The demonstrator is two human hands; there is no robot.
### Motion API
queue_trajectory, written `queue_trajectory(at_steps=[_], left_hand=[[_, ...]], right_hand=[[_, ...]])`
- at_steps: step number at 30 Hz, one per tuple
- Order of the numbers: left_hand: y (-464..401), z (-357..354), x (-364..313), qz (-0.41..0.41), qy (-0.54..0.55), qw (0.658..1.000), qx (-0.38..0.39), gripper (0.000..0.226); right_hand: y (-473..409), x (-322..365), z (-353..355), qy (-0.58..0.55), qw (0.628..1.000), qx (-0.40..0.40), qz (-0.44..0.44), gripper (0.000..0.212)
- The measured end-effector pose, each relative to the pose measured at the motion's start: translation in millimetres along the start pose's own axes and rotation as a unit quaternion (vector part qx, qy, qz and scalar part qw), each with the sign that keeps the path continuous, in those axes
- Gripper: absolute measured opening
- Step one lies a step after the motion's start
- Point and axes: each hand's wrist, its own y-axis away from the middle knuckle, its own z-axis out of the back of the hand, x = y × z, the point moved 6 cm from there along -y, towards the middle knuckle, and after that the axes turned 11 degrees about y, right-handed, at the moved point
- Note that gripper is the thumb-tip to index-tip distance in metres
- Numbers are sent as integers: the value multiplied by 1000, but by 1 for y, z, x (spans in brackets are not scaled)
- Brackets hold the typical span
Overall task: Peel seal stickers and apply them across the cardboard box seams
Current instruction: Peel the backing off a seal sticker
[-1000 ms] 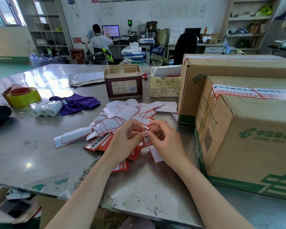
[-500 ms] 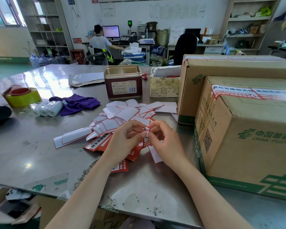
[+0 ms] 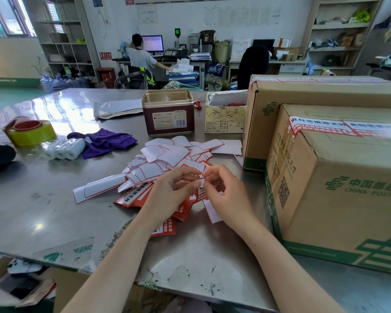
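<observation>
Sticker [image 3: 200, 184]: pinched at one corner between left hand [image 3: 169, 195] and right hand [image 3: 226, 193], above the backing pile [image 3: 167, 159], box [image 3: 339, 184] just right; risk, judged: corner tears or glue folds onto itself if pulled unevenly

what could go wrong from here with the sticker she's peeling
1. Both hands, left hand and right hand, pinch one small seal sticker at its corner; it may tear or curl onto itself as it lifts.
2. The pile of peeled backings lies right under the hands, so the sticky side could catch a loose sheet.
3. The near cardboard box already carries a seal strip on its top edge; a new one could overlap it rather than cover an unsealed seam.
</observation>
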Motion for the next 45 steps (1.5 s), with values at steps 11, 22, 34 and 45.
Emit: queue_trajectory(at_steps=[11, 22, 34, 45], left_hand=[[2, 0, -2, -3, 2, 1000, -9, 22], [-2, 5, 6, -56, -142, 988, -38, 28], [0, 1, 0, -53, -98, 994, -12, 28], [0, 5, 5, 2, -59, 996, -61, 7]], right_hand=[[2, 0, 2, -7, 1000, 0, -6, 15], [1, 1, 2, 9, 1000, 5, -10, 16], [-1, -2, 2, 49, 999, -17, -9, 27], [0, -3, 5, 59, 998, -16, -30, 27]])
